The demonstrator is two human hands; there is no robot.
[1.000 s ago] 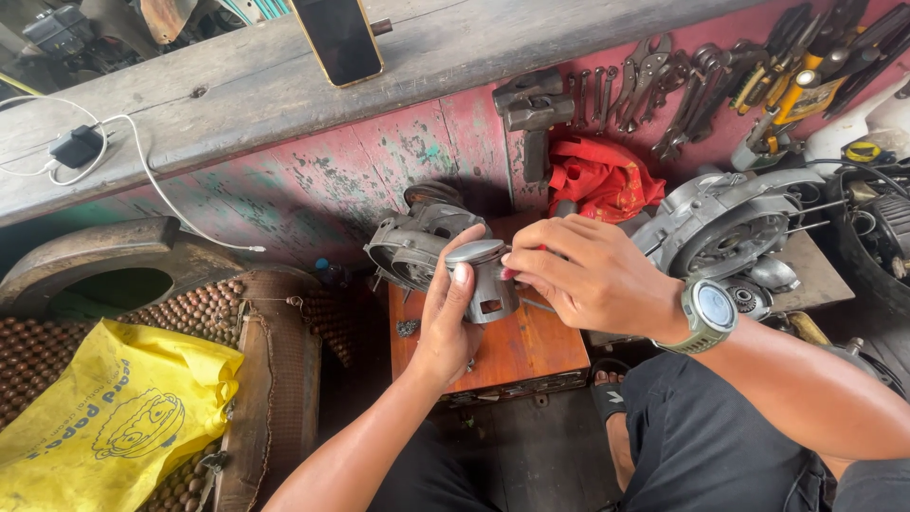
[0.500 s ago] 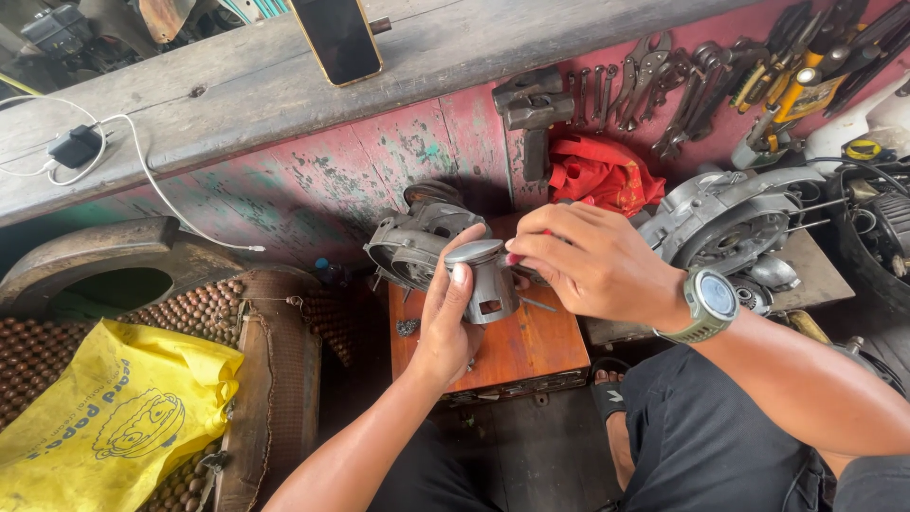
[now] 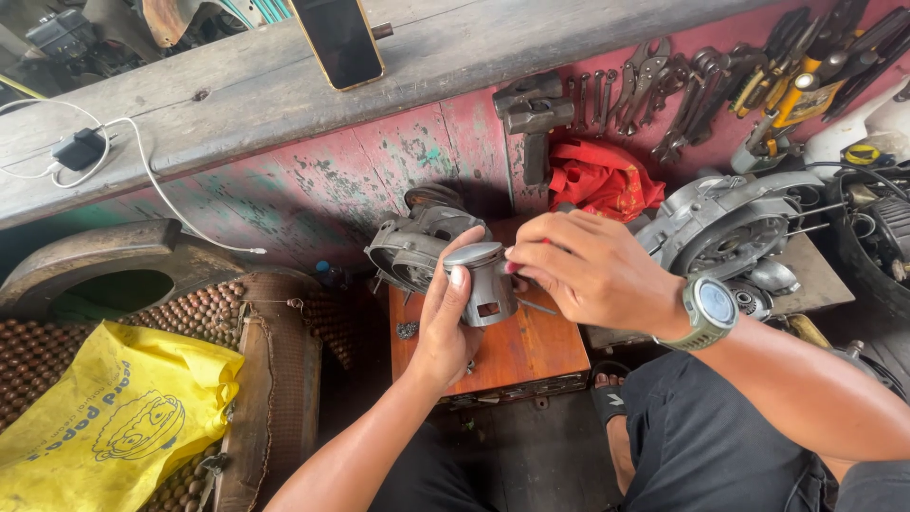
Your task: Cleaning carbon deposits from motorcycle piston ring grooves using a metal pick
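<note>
— Hands first: what do you see?

— My left hand [image 3: 445,318] is wrapped around a grey metal piston [image 3: 482,283], gripping it upright above the small orange wooden stool [image 3: 512,356]. My right hand [image 3: 592,270] is pinched on the piston's rim at its 3 o'clock.

— And around it?

— At the piston's 10 o'clock, just beside it, I see a grey engine casing [image 3: 408,248]. A red rag [image 3: 602,180] lies at 1 o'clock, a yellow plastic bag [image 3: 104,417] well apart at 8 o'clock.

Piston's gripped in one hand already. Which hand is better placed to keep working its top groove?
Probably the right hand: its fingertips already sit at the top rim of the grey piston, while the left hand is wrapped around the body, steadying it.
</note>
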